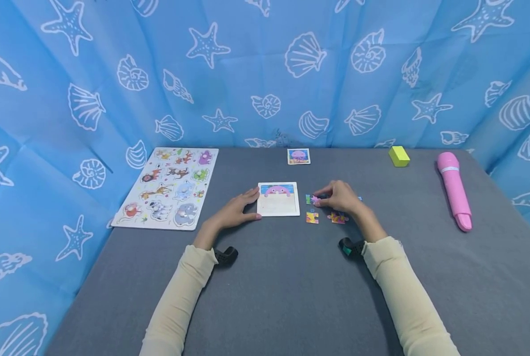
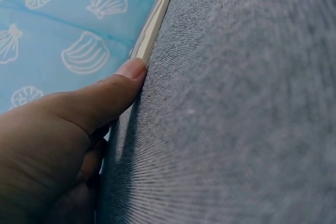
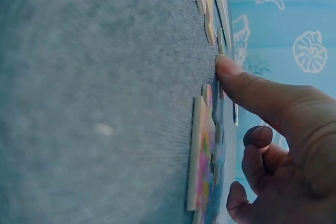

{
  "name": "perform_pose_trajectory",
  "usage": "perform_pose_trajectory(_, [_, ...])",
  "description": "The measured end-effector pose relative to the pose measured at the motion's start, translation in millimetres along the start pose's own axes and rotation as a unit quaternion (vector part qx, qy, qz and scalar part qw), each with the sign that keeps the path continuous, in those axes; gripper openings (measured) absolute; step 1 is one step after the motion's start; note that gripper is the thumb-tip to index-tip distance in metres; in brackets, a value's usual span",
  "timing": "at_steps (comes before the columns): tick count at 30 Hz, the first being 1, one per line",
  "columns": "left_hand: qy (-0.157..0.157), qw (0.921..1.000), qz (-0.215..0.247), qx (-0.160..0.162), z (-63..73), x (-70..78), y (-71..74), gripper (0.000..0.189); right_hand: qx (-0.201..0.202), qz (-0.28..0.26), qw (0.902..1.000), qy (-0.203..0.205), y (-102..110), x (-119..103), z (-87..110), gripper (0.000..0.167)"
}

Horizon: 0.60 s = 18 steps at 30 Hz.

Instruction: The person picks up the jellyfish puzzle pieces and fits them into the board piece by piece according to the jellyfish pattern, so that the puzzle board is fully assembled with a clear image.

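A white-bordered puzzle board (image 1: 277,202) lies flat on the table, with a pink sea creature's face along its top. My left hand (image 1: 236,212) touches the board's left edge; in the left wrist view its thumb (image 2: 126,74) presses against the pale rim. To the right of the board, my right hand (image 1: 339,199) pinches a pink jigsaw piece (image 1: 316,200) between thumb and index finger, close to the tabletop. Below that hand lie a yellow-orange piece (image 1: 312,217) and a purple-orange piece (image 1: 337,217). Another piece is partly hidden behind the hand.
A small picture card (image 1: 298,156) lies behind the board. Far left is an animal peg board (image 1: 169,188). A yellow-green block (image 1: 399,156) and a pink microphone-shaped toy (image 1: 455,190) are at the right. A blue curtain (image 1: 265,74) hangs along the back edge.
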<state>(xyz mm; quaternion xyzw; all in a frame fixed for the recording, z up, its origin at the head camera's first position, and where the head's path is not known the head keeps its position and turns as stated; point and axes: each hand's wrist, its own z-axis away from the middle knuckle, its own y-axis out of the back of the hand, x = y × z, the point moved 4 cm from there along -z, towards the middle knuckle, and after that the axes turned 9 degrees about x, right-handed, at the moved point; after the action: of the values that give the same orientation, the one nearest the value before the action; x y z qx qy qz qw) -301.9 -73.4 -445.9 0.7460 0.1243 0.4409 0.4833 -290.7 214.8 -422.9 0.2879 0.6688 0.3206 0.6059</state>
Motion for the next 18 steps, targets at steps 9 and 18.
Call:
perform_pose_trajectory(9, [0.002, 1.0000, 0.000, 0.004, 0.6, -2.6, -0.5, 0.076, 0.035, -0.014, 0.9989, 0.029, -12, -20, -7.6, 0.031])
perform_pose_trajectory(18, [0.015, 0.9999, 0.000, 0.003, 0.1, -2.2, 2.9, 0.077, 0.043, -0.023, 0.9954, 0.083, -37, -55, -22.7, 0.028])
